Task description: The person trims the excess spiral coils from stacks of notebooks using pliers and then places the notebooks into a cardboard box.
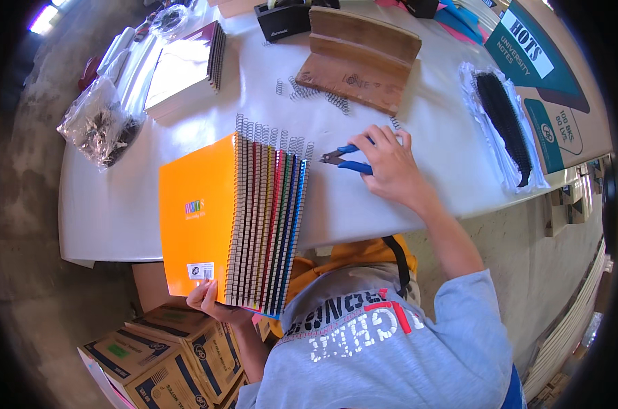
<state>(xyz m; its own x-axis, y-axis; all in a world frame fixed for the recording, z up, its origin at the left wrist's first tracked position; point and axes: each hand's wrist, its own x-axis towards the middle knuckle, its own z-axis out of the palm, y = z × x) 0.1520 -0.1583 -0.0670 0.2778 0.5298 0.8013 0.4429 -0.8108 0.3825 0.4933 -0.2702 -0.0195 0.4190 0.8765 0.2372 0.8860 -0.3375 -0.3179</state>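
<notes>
My left hand (217,302) grips the lower edge of a stack of spiral notebooks (198,180), its thumb over the orange top cover. The stack leans across the table's near edge, spines fanned to the right in several colours. Past the notebooks' far ends stick uncut lengths of spiral wire (262,133). In my right hand (394,167) is a pair of wire cutters (355,166) with blue handles spread apart. Their jaws point left, close to the wire ends but apart from them.
Loose coil scraps (316,93) lie before a brown wooden stand (357,61). Another notebook stack (183,65) and a plastic bag (101,126) sit at left. Black coils (503,123) rest on white wrapping beside a large carton (561,88). Boxes (166,361) stand below the table at left.
</notes>
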